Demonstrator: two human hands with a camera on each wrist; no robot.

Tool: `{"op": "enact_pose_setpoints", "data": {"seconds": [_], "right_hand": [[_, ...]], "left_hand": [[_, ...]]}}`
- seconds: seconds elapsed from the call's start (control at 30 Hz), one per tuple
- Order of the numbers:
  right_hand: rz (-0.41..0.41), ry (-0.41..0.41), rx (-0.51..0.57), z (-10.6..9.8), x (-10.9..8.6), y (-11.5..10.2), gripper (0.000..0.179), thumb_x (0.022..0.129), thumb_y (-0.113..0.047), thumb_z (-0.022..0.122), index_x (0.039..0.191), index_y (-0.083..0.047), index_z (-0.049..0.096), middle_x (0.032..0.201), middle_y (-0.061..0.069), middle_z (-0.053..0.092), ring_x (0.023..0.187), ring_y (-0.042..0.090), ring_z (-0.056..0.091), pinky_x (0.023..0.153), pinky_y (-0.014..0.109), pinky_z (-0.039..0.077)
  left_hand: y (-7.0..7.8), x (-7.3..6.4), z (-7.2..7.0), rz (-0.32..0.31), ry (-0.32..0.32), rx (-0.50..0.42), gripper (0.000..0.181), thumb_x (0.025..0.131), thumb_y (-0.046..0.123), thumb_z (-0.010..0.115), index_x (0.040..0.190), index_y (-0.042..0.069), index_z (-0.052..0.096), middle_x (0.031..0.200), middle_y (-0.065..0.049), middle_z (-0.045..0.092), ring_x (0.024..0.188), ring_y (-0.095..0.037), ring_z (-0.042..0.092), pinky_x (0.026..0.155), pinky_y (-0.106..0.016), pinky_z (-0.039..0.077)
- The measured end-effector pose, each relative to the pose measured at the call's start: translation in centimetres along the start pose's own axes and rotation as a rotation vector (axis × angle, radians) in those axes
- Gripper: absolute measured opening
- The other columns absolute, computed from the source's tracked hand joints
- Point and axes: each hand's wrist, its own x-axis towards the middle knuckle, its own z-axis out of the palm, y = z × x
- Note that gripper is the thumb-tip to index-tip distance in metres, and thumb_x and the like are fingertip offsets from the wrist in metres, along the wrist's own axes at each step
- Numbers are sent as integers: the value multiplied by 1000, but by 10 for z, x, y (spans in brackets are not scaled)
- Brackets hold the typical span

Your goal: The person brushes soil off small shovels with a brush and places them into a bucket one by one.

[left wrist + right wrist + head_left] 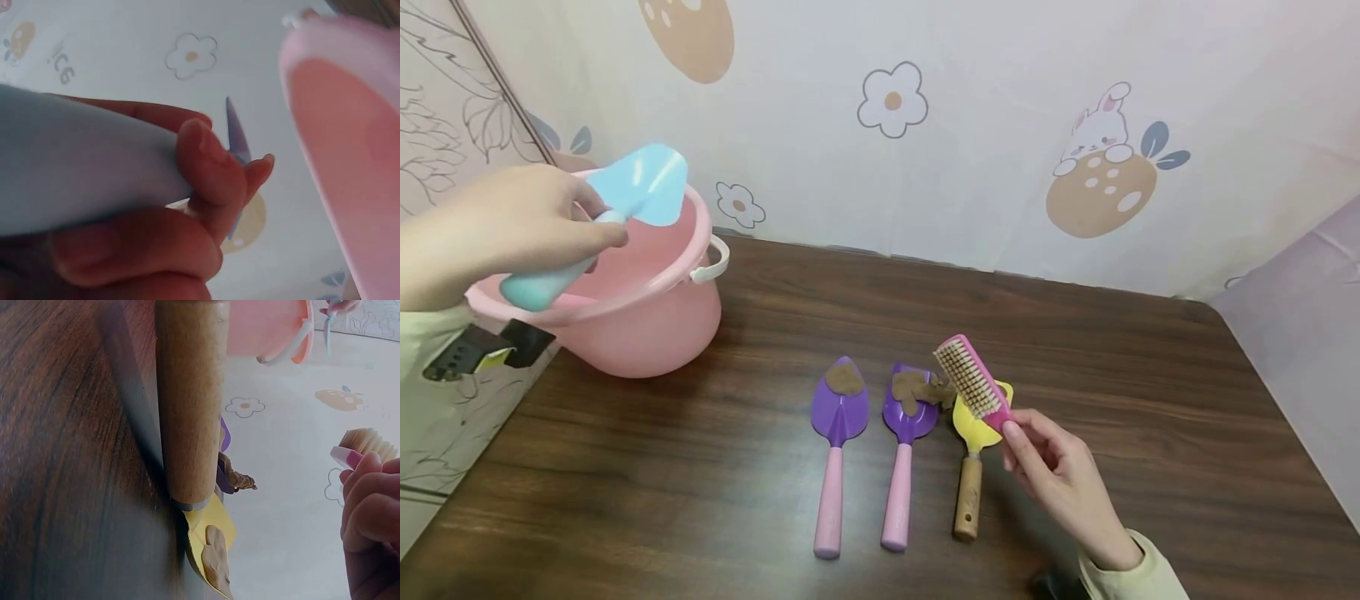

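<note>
Left hand (523, 218) with blue trowel (653, 187), dark woodgrain table (767, 308), flowered wall (820, 167) behind.

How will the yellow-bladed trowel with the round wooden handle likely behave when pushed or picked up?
The yellow-bladed trowel would probably stay stiff, given its straight, solid-looking wooden handle. Its brown clay-like lump might slide off if the blade tilts, or cling. The handle's roundness suggests some rocking, but the broad blade should limit rolling.
</note>
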Motion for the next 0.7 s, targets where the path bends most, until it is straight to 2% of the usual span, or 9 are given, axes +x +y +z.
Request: {"op": "enact_pose_setpoints", "data": {"seconds": [0.2, 0.53, 0.7], "right_hand": [[9, 6, 4, 0, 0, 1, 10, 96, -6, 54, 103, -3, 60, 63, 0, 53, 41, 6, 40, 33, 24, 33], [11, 13, 5, 0, -1, 2, 10, 97, -7, 53, 102, -3, 60, 63, 0, 53, 40, 7, 40, 33, 24, 33], [21, 12, 13, -2, -4, 4, 10, 97, -6, 53, 103, -3, 59, 64, 0, 53, 39, 8, 39, 31, 23, 33]], "left_hand": [[-9, 5, -7, -7, -72, 62, 37, 90, 40, 53, 76, 9, 67, 64, 1, 58, 62, -18, 49, 52, -32, 36], [-14, 23, -14, 23, -176, 106, 37, 89, 33, 51, 68, 6, 65, 55, 3, 55, 49, -14, 48, 54, -30, 36], [-13, 36, -15, 11, -283, 95, 34, 88, 33, 52, 65, 8, 59, 48, 6, 47, 43, -10, 44, 54, -29, 38]]}}
